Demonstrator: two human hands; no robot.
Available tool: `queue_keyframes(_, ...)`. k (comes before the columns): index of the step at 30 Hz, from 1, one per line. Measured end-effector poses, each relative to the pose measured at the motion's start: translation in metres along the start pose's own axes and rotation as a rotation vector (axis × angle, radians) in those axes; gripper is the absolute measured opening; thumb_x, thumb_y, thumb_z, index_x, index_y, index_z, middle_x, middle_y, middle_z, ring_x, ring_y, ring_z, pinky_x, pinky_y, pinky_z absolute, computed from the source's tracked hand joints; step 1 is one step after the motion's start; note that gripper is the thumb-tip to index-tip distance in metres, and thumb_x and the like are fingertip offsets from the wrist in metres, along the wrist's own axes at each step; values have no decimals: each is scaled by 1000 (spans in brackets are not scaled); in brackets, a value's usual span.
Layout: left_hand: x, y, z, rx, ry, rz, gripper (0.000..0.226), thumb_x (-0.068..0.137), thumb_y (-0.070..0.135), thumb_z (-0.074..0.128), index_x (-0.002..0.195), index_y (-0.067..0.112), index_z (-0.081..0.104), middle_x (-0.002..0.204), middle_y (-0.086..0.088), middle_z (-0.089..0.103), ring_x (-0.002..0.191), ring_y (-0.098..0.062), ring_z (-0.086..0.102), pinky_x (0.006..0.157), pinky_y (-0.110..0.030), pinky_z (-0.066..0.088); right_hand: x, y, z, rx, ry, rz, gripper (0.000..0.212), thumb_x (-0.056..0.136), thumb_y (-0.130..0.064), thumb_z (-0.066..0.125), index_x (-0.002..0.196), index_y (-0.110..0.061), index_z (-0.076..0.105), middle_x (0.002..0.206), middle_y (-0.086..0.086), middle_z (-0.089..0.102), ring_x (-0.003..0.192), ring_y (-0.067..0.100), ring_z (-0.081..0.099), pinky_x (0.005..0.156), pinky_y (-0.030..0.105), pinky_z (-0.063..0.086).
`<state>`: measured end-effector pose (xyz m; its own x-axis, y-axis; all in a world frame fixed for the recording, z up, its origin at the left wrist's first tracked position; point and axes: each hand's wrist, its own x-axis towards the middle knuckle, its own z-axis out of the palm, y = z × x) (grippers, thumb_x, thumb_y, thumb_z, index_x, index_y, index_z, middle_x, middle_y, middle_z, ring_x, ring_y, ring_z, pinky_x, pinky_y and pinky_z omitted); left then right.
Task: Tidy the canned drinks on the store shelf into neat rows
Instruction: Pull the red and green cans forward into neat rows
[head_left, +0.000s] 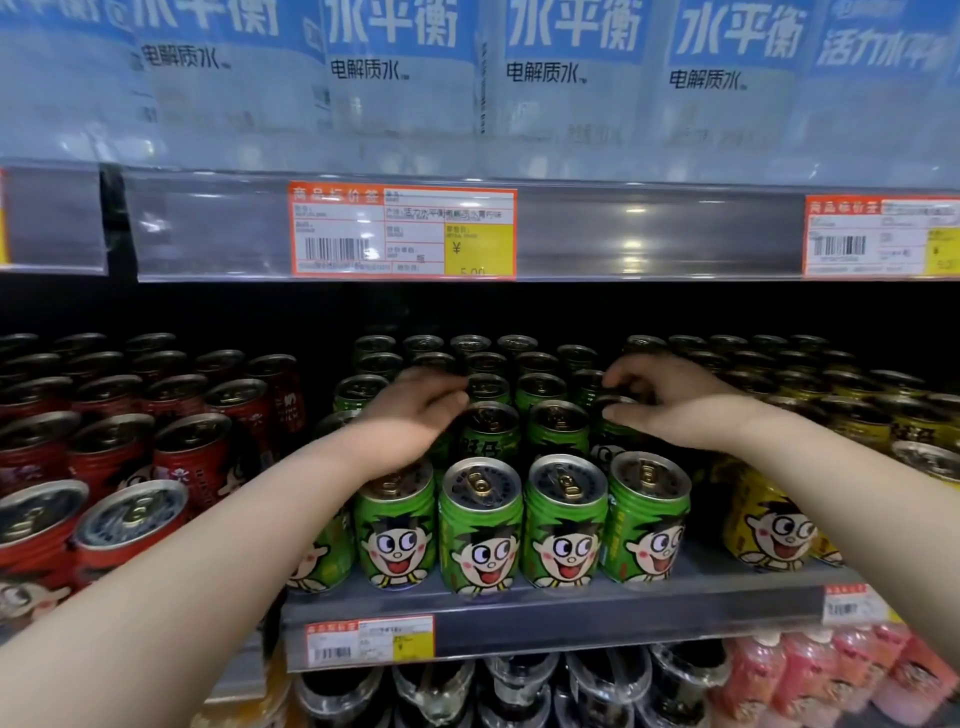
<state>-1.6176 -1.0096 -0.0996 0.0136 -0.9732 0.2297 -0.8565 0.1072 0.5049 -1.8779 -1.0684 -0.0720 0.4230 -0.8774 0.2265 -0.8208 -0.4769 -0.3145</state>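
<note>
Four front cans (480, 525) stand in line at the lip of the shelf (519, 603), and my forearms pass just above them. Behind, my left hand (421, 410) curls down over a can I cannot see, so I cannot tell whether it grips. My right hand (675, 410) pinches the rim of the outer can (618, 402) between thumb and fingers. Further back the green rows (485, 364) look staggered. Dragging either arm back low could, I think, tip a front can off the edge.
</note>
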Motion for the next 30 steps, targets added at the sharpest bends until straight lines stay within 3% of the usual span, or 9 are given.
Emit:
queue_keyframes(3, -14, 0, -15, 25, 162, 9, 31, 94, 33, 45, 117, 20, 62, 127, -7, 54, 117, -25, 50, 98, -28, 38, -30, -16, 1, 50, -219, -66, 48, 80, -58, 51, 119, -31, 54, 120, -6, 56, 116, 14, 52, 91, 19, 40)
queue_keyframes(5, -30, -3, -26, 106, 61, -33, 35, 92, 44, 43, 113, 25, 64, 123, -1, 59, 113, -23, 53, 95, -32, 42, -45, -20, 12, -81, -419, -84, 82, 65, -76, 34, 138, -37, 35, 142, -7, 41, 130, 14, 39, 107, 29, 33)
queue_keyframes(7, -49, -8, -36, 215, -56, -88, 58, 81, 69, 30, 111, 34, 63, 121, 3, 61, 114, -20, 53, 97, -34, 42, -52, -20, 20, -141, -382, -110, 92, 58, -81, 26, 141, -43, 22, 147, -7, 36, 132, 15, 35, 108, 32, 32)
queue_keyframes(10, -68, -25, -43, 334, -63, -137, 81, 62, 84, 10, 112, 44, 60, 122, 7, 61, 121, -20, 49, 103, -38, 35, -55, -17, 24, -165, -292, -169, 90, 56, -83, 21, 139, -50, 18, 145, -9, 38, 129, 15, 37, 105, 34, 35)
queue_keyframes(19, -84, -45, -32, 290, -55, -20, 120, 23, 98, 30, 128, 43, 46, 117, 5, 49, 123, -19, 36, 103, -38, 31, -54, -16, 28, -98, -265, -166, 82, 58, -79, 29, 135, -53, 24, 140, -10, 42, 127, 13, 37, 104, 32, 36)
queue_keyframes(23, -81, -41, -30, 271, 6, -6, 124, 25, 100, 24, 126, 35, 52, 109, 8, 50, 118, -20, 40, 98, -37, 35, -51, -10, 25, -46, -294, -176, 73, 56, -84, 29, 125, -63, 23, 140, -13, 41, 127, 10, 36, 104, 30, 34)
queue_keyframes(26, -82, -33, -21, 305, 50, -27, 94, 49, 83, 54, 130, 33, 49, 119, 3, 52, 121, -20, 38, 102, -39, 34, -48, -2, 21, -24, -307, -188, 70, 45, -99, 21, 110, -73, 20, 142, -15, 41, 128, 8, 36, 106, 29, 33)
queue_keyframes(28, -83, -32, -18, 309, 40, -40, 91, 54, 78, 56, 132, 32, 47, 124, 2, 50, 122, -20, 37, 103, -39, 34, -49, 0, 18, -50, -333, -197, 74, 42, -100, 19, 111, -74, 17, 144, -14, 37, 129, 5, 35, 107, 27, 32)
queue_keyframes(30, -85, -33, -22, 233, 7, -46, 95, 50, 83, 46, 132, 33, 47, 122, 3, 49, 121, -19, 38, 99, -35, 37, -51, -11, 13, -78, -338, -234, 83, 47, -97, 26, 124, -67, 17, 146, -14, 30, 117, -15, 35, 98, 12, 34)
